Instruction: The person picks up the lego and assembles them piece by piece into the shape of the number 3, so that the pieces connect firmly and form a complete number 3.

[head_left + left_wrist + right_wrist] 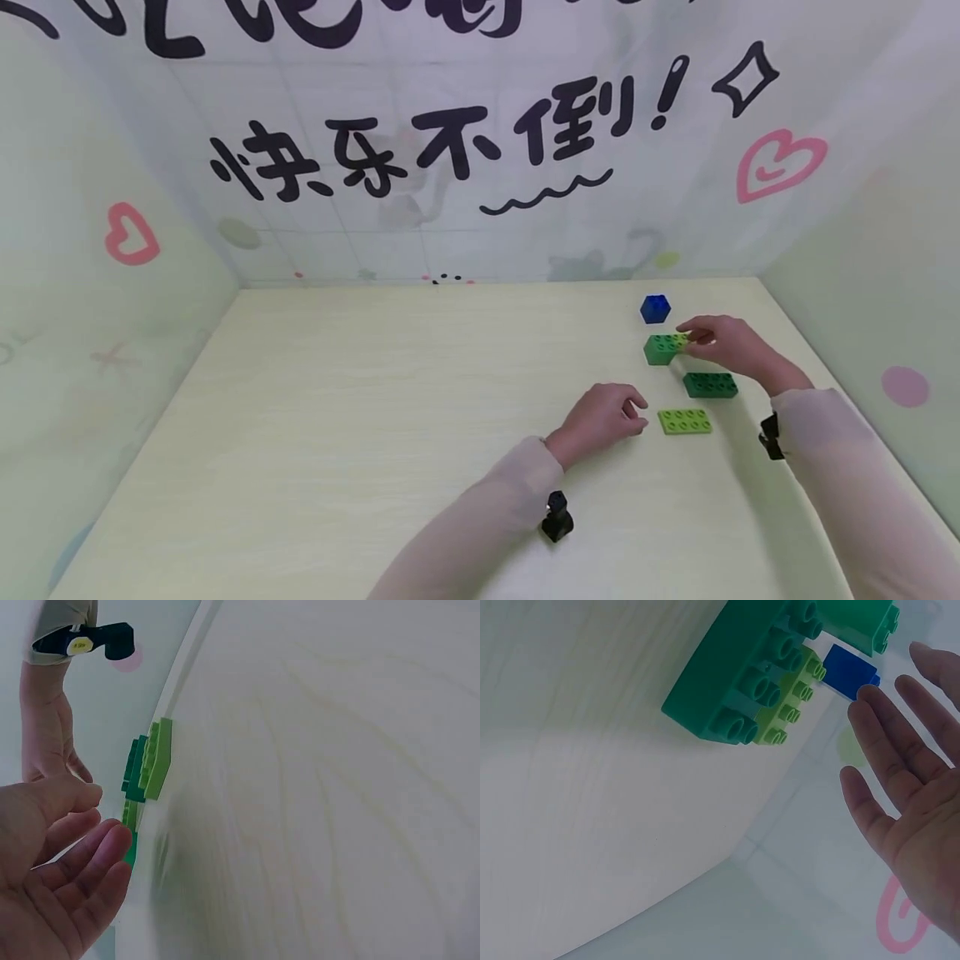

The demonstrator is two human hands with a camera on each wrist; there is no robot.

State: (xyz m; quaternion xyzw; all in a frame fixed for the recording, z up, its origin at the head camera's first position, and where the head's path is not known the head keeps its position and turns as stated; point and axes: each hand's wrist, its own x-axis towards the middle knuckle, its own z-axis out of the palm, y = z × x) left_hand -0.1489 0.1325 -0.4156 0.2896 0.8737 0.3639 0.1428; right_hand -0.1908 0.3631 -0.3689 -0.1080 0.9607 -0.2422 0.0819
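Observation:
My right hand [726,343] is over the right side of the table, fingers bent slightly and fingertips right at a lime brick [681,340]. That lime brick stands against the right end of a green brick [660,351]. In the right wrist view the fingers [889,735] are spread loosely, with nothing between them. A small blue brick [656,309] sits farther back. Nearer me lie a dark green eight-stud brick [710,385] and a flat lime brick [686,422]. My left hand [600,421] hovers left of the flat lime brick, fingers [105,900] loosely curled around nothing.
The pale wooden table [337,417] reaches back to a white printed curtain [450,242]. A side wall [877,333] rises close to my right arm. Each wrist carries a small black camera [557,518].

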